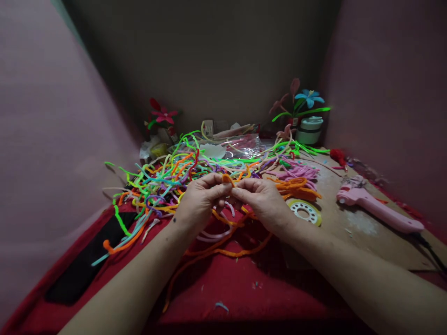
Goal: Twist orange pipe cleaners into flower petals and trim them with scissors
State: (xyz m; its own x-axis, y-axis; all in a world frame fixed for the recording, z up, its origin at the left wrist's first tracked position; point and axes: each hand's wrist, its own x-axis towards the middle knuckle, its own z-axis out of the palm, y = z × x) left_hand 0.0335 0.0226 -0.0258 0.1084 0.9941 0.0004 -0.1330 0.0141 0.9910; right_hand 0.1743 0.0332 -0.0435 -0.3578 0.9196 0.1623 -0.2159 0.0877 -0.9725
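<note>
Left grip (197, 197) and right grip (263, 200) pinched orange fuzzy stem (227, 179), likely steadying its bend; glue gun (380, 208) lay right of both.

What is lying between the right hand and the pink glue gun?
The head view shows an orange pipe-cleaner bundle, a tape roll and part of the brown board there.

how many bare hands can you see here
2. The left bare hand and right bare hand meet near the centre, fingertips together at an orange fuzzy craft stem. Some fingers are partly hidden, but no other hand shows.
</note>
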